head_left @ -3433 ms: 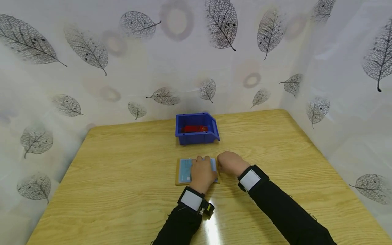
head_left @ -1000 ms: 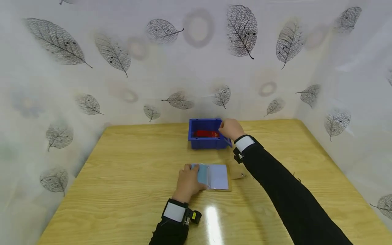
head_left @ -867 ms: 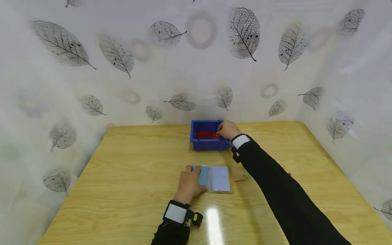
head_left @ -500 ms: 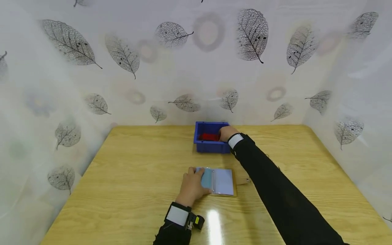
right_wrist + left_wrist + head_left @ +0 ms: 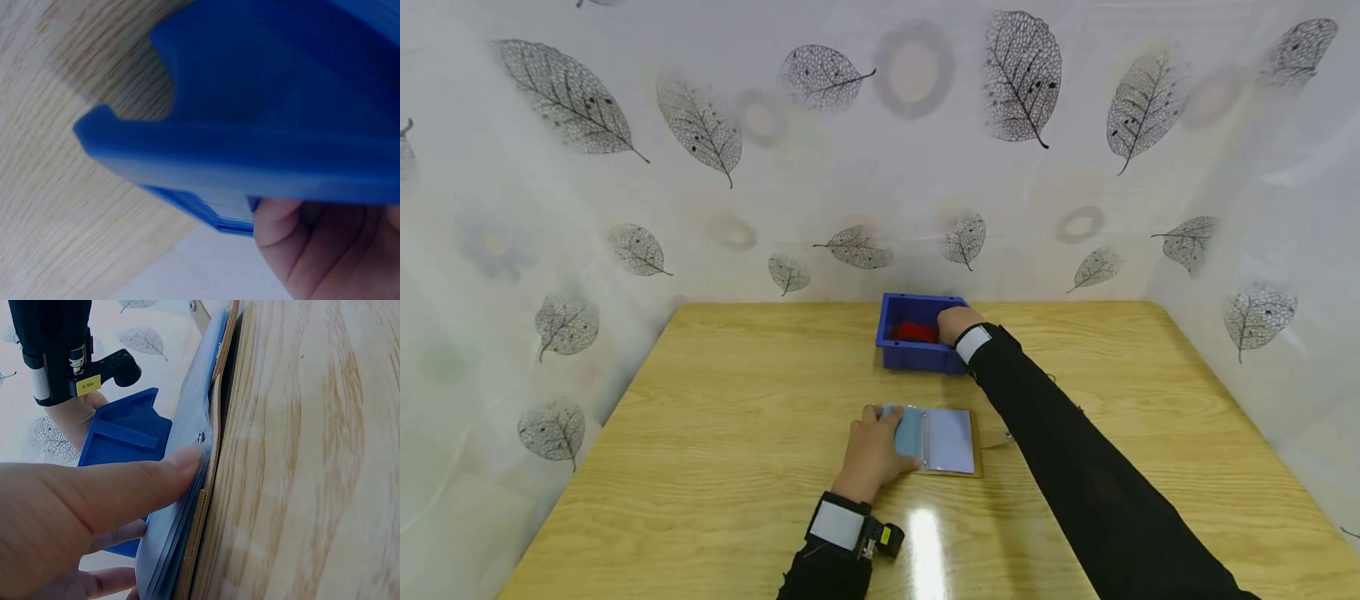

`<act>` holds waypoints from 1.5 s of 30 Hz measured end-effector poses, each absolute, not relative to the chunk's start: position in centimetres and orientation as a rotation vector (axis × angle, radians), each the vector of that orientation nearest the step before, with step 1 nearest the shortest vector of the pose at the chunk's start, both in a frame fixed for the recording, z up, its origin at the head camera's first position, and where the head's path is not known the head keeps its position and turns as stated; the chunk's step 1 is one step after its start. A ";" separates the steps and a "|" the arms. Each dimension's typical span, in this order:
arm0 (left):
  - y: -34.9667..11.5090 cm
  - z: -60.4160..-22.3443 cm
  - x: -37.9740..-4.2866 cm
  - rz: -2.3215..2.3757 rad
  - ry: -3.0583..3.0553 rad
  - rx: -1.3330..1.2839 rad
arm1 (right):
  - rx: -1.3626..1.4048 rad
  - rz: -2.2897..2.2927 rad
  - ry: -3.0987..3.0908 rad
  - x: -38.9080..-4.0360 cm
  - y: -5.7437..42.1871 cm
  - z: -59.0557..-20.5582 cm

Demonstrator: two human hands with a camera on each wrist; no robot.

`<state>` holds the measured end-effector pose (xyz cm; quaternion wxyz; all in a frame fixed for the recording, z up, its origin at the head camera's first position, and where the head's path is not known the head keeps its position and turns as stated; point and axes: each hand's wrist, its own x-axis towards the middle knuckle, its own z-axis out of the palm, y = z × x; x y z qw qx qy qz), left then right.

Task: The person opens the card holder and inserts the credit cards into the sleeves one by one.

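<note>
A small card binder (image 5: 950, 440) with clear sleeves lies spread on the table, blue pages at left and a pale page at right. Across its left half my left hand (image 5: 868, 454) holds it, fingers at the far edge. The left wrist view shows the thumb (image 5: 147, 487) on the sleeves beside a metal ring. My right hand (image 5: 957, 323) reaches into the right end of a blue bin (image 5: 916, 360). Beside it in the bin is a red item (image 5: 914, 332). In the right wrist view the bin wall (image 5: 237, 156) hides the right fingertips; I cannot tell what they hold.
A tan strap with a metal snap (image 5: 997, 438) extends right from the binder. The wooden table (image 5: 715, 433) meets a leaf-patterned sheet (image 5: 715, 250) behind the bin.
Since the oldest frame my right hand has gone from the binder to the bin and down into it. My left hand has shifted to the binder's left half. The red item has shifted slightly.
</note>
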<state>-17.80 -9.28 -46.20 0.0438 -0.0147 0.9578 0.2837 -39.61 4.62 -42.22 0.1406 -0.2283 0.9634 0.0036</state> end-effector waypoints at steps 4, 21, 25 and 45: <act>-9.3 -46.4 -17.8 0.887 2.931 -0.049 | -0.669 0.001 2.788 -39.7 4.8 -42.5; -9.5 -46.4 -17.9 0.900 2.928 -0.068 | -0.707 -0.002 2.814 -39.8 4.7 -42.7; -9.5 -46.5 -17.9 0.890 2.938 -0.047 | -0.756 0.019 2.843 -39.9 5.0 -43.2; -9.4 -46.8 -18.0 0.905 2.944 -0.037 | -0.946 -0.504 2.872 -36.7 7.4 -38.6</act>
